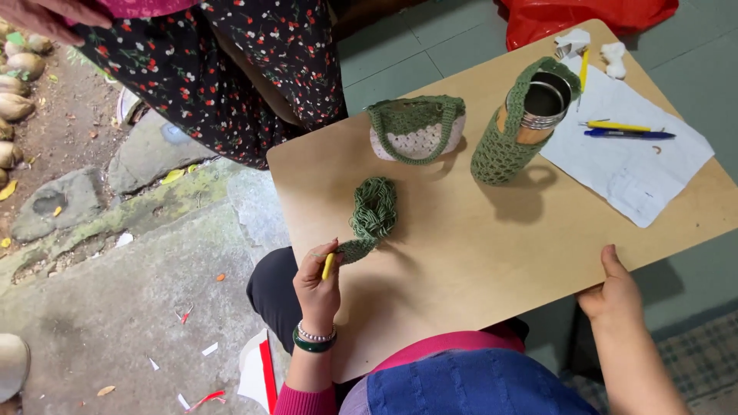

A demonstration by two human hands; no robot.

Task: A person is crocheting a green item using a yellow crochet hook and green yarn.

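My left hand (317, 286) is closed on a yellow crochet hook (329, 265) and on the end of a green crochet strip (371, 213), which lies coiled on a light wooden board (477, 246). The wrist wears a green bangle and a bead bracelet. My right hand (613, 293) grips the board's near right edge, with the thumb on top. Farther back on the board stand a small green and white crochet bag (416, 128) and a metal can in a green crochet net holder (523, 123).
A white paper sheet (634, 157) with a yellow pen (617, 125) and a blue pen (629, 134) lies at the board's right. A red plastic bag (584, 15) sits behind. Another person in a flowered dark dress (223, 69) stands at the upper left on rough stone ground (115, 277).
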